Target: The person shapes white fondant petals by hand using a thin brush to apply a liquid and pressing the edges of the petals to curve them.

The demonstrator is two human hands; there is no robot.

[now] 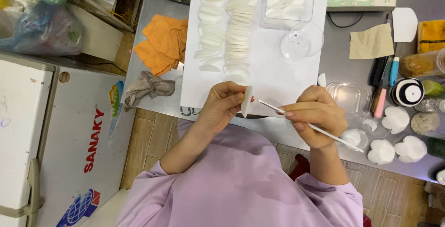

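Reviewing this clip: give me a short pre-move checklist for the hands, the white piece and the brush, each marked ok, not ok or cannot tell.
1. Left hand grips the white petal-shaped piece on edge: ok.
2. Right hand holds the thin white brush like a pen: ok.
3. Brush tip reaches the piece: ok, it looks to be touching.
4. Paint or glue on the tip: cannot tell.
5. White sheet has bare space below the rows of finished pieces: ok.
6. Clear round dish stands upright on the sheet, apart from both hands: ok.
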